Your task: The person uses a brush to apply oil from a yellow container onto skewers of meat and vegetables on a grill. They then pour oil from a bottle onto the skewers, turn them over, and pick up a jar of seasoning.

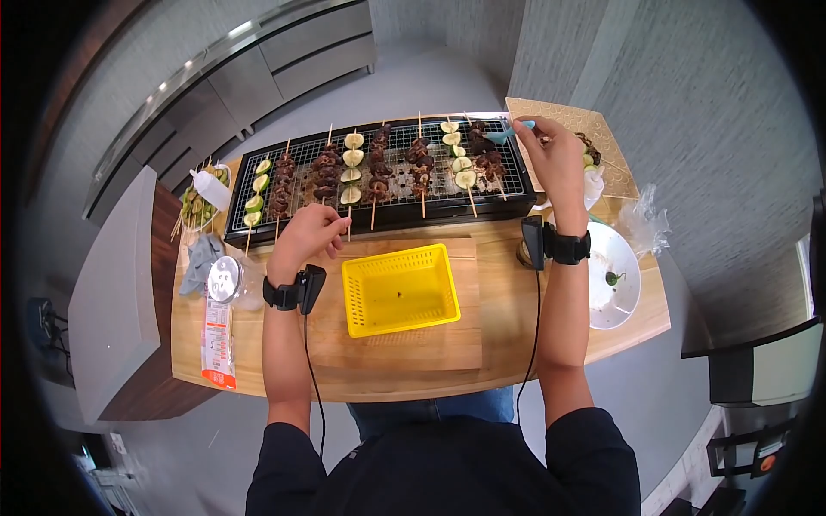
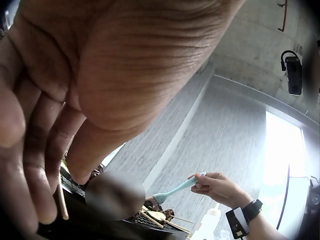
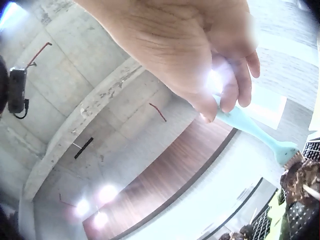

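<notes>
My right hand (image 1: 555,159) holds a light-blue basting brush (image 1: 509,132) by its handle over the right end of the grill (image 1: 379,225). In the right wrist view the brush's bristles (image 3: 294,161) are right at a piece of dark meat (image 3: 302,182) on a skewer. At the grill's front edge is my left hand (image 1: 308,236), its fingers loosely bent and the fingertips close to the bare stick of a zucchini skewer (image 1: 351,196). Several meat skewers (image 1: 378,163) and sliced zucchini skewers (image 1: 255,191) lie across the wire mesh.
A yellow plastic basket (image 1: 400,292) sits on a wooden board (image 1: 430,351) before the grill. To the right stands a white bowl (image 1: 615,301) beside a clear plastic bag (image 1: 645,222). At the left are a white squeeze bottle (image 1: 211,189), grey cloth (image 1: 202,262) and a packet (image 1: 218,344).
</notes>
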A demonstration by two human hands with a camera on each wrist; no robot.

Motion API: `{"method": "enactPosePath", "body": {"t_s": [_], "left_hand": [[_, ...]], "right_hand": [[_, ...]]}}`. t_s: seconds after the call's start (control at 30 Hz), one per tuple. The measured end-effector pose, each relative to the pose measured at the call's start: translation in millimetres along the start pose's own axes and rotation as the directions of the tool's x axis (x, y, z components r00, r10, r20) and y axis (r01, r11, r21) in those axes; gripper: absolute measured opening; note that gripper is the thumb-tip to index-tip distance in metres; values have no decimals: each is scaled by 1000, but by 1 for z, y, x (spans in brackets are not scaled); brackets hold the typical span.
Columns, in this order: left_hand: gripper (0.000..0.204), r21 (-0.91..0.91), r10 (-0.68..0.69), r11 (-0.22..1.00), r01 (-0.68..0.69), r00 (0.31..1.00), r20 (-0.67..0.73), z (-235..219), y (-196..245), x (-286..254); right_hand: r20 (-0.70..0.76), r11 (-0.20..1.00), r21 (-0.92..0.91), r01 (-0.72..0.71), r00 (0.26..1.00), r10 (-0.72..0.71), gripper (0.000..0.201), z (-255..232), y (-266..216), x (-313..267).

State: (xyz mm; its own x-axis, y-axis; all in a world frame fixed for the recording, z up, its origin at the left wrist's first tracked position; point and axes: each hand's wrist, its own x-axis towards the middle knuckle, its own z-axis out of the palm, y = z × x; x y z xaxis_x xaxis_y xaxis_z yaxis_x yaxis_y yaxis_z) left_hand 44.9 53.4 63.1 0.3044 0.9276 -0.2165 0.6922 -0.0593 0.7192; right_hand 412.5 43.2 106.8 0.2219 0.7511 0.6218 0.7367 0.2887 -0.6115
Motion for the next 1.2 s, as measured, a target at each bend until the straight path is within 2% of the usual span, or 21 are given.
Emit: {"method": "enactPosePath", "body": {"t_s": [0.63, 0.93, 1.2], "left_hand": [[32, 1, -29, 1000, 29, 1000, 6, 0, 2, -2], [32, -7, -33, 999, 33, 999, 19, -1, 3, -3], [33, -4, -35, 999, 35, 999, 7, 0, 2, -2]], "right_hand": [[-22, 997, 48, 62, 998, -61, 22, -3, -9, 0], [-2, 1000, 24, 2, 1000, -2, 22, -5, -11, 0], [-41, 996, 29, 83, 996, -82, 21, -5, -12, 1]]}}
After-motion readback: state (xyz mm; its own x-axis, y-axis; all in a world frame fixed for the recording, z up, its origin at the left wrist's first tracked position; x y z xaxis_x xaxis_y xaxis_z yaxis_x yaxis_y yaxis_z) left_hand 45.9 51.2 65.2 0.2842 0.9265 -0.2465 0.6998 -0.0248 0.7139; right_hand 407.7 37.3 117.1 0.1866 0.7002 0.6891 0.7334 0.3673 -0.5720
